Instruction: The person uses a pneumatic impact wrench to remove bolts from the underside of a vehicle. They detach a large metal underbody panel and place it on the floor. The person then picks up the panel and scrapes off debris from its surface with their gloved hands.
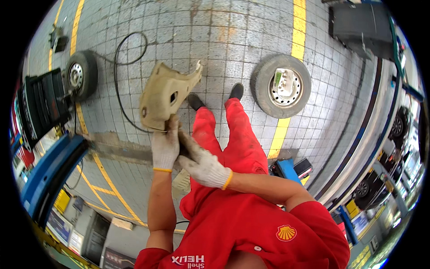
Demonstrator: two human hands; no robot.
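Note:
A beige moulded trim panel (157, 98), with a dark rectangular opening and a narrow arm at its upper right, is held up in front of me. My left hand (165, 145), in a white knitted glove with soiled fingers, is closed on the panel's lower end. Close against the left hand lies my right hand (201, 163), also gloved and dirty at the fingers. Its fingers stretch up beside the left palm, below the panel; no object shows in them, and the fingertips are partly hidden.
A tyre on a steel wheel (260, 89) lies to the right with a small white box (283, 82) on it. A black hose (117, 85) curls over the tiled floor. At left stand another wheel (80, 76), a dark machine (42, 105) and a blue lift post (53, 172).

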